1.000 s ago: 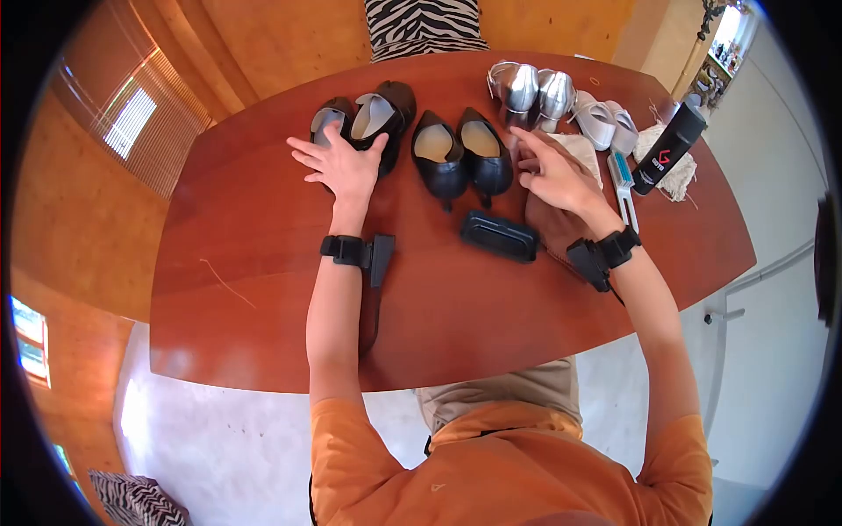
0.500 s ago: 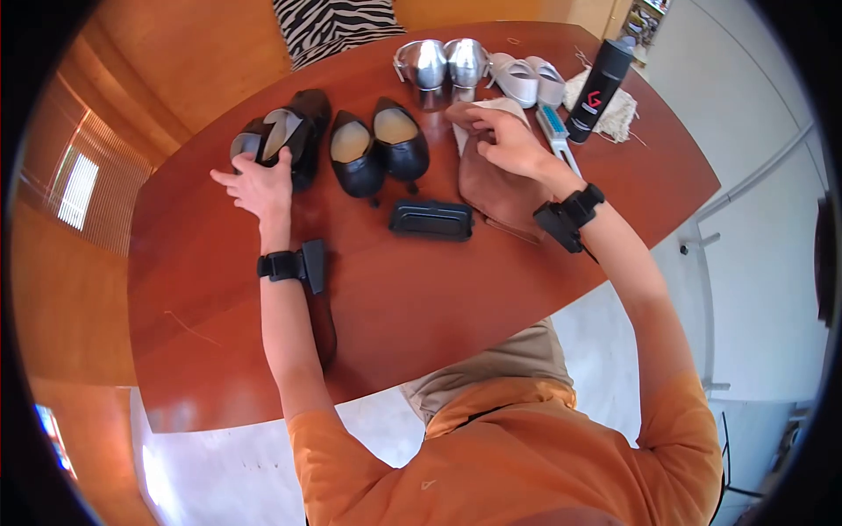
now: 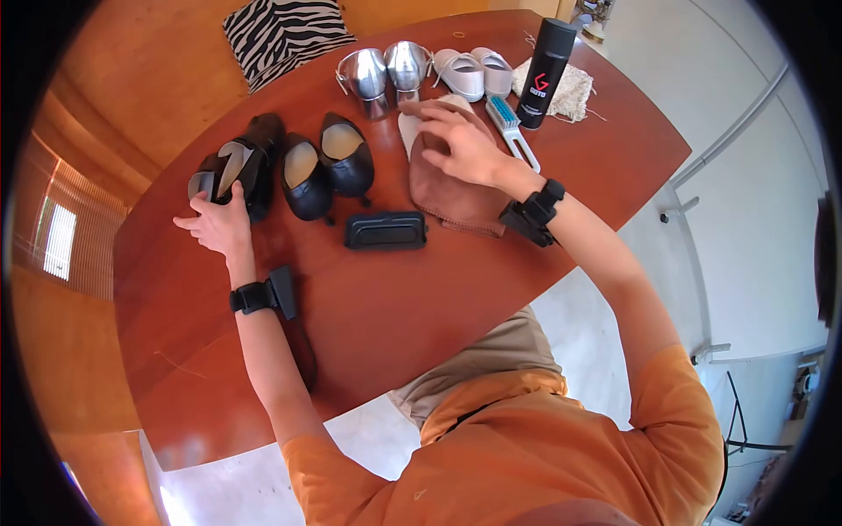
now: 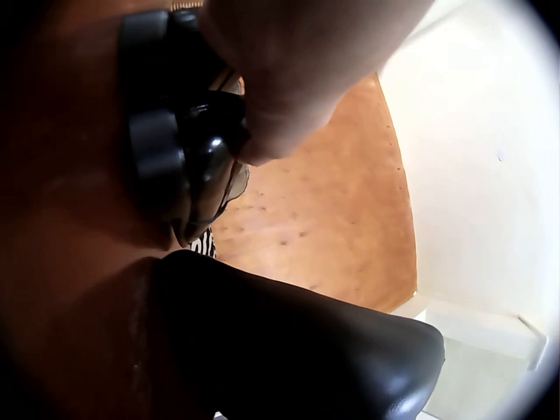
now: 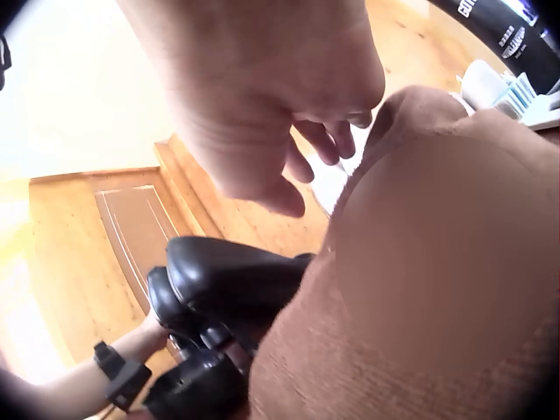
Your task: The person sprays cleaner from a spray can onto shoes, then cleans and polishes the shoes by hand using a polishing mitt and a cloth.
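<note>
My left hand (image 3: pixel 217 226) is at the heel end of a pair of black chunky shoes (image 3: pixel 256 167) with pale insoles, its thumb and fingers spread against their backs. Over a brown cloth (image 3: pixel 460 195) hovers my right hand (image 3: pixel 469 149), its fingers loosely bent and nothing in them. In the right wrist view, that hand's fingers (image 5: pixel 293 197) hang beside the bunched brown cloth (image 5: pixel 394 131). Between the hands stand pointed black heeled shoes (image 3: pixel 349 171). A black oblong case-like thing (image 3: pixel 386 230) lies in front of them.
Behind are silver shoes (image 3: pixel 362 74) and pale flat shoes (image 3: pixel 460 74). A brush with blue bristles (image 3: pixel 503 114), a black spray can (image 3: pixel 544 74) and a cream rag (image 3: pixel 574 92) are at the right of the wooden table (image 3: pixel 395 324). A zebra-striped seat (image 3: pixel 285 35) stands beyond.
The head view has swung, shifting the table's things leftward. My left hand stays by the chunky shoes, its fingers now lower at their heels. My right hand remains over the brown cloth, now more uncovered.
</note>
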